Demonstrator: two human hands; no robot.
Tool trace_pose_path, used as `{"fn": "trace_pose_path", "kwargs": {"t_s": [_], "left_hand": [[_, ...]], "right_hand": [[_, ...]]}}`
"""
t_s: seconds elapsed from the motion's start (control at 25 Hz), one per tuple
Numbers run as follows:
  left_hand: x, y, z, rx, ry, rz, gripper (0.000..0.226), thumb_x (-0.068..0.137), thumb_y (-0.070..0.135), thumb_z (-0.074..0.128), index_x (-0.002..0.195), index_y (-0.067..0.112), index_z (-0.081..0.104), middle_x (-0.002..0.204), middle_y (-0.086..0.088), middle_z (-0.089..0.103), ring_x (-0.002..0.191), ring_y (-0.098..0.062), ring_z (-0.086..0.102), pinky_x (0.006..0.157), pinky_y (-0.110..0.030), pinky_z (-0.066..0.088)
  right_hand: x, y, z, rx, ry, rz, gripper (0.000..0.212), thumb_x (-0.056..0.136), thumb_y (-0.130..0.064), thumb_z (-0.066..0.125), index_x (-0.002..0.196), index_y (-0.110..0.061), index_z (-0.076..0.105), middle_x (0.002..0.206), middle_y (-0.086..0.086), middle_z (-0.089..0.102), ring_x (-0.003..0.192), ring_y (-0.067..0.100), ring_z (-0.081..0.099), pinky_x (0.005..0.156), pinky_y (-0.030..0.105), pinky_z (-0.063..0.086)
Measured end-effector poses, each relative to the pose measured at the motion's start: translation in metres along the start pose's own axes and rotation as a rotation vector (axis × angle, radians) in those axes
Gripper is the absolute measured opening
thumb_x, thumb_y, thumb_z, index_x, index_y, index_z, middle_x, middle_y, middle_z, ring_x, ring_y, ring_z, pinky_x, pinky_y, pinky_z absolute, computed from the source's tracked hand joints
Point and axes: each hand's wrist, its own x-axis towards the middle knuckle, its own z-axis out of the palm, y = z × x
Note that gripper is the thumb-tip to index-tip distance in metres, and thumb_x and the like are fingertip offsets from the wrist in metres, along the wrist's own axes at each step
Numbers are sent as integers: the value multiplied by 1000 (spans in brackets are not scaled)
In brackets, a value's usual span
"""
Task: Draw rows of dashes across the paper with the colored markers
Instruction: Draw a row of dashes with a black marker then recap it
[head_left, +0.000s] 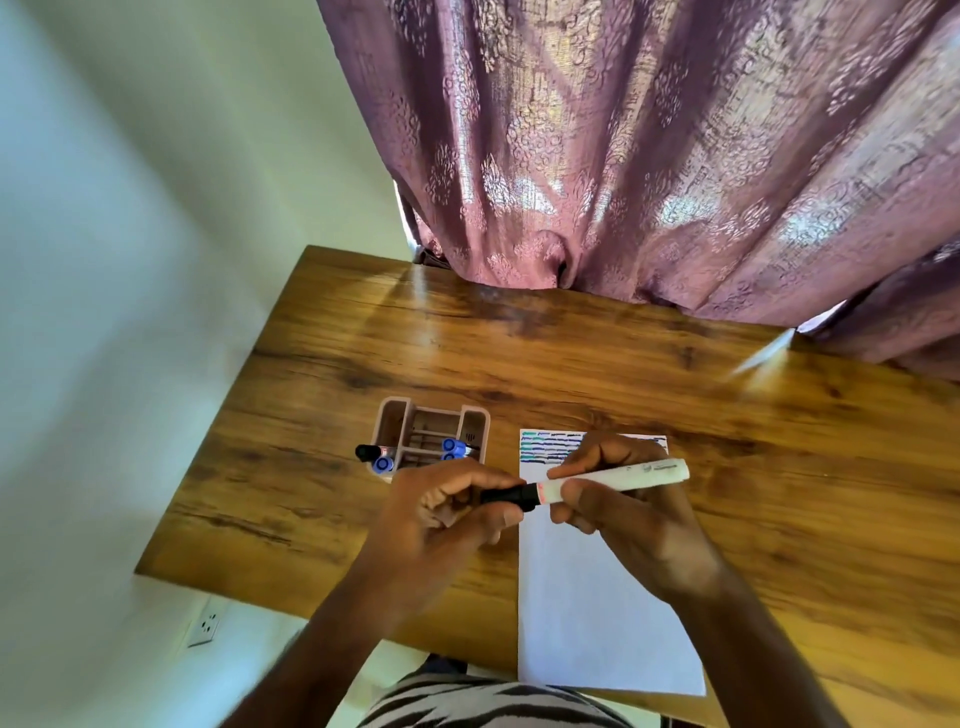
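A white sheet of paper (597, 613) lies on the wooden table (571, 353), with several rows of green, blue and dark dashes along its far end. I hold a white marker (623, 477) level above the paper. My right hand (623, 504) grips its white barrel. My left hand (447, 509) is closed around its black cap (506, 494), which sits on the marker's left end by a red band.
A pink compartment holder (431, 423) stands left of the paper with several blue-capped markers in it and a black-capped one (368, 451) at its left side. A purple curtain (649, 156) hangs over the table's far edge. A wall socket (205, 626) sits low left.
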Motion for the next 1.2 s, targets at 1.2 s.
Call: {"fn": "trace_pose_path", "kwargs": {"t_s": [1.2], "left_hand": [[6, -49, -92, 178, 790, -111, 27, 88, 5, 73, 92, 32, 69, 91, 13, 72, 80, -7, 68, 67, -21, 53]], "right_hand": [[133, 42, 98, -999, -209, -181, 21, 93, -18, 69, 113, -24, 67, 102, -8, 74, 91, 6, 69, 80, 27, 59]]}}
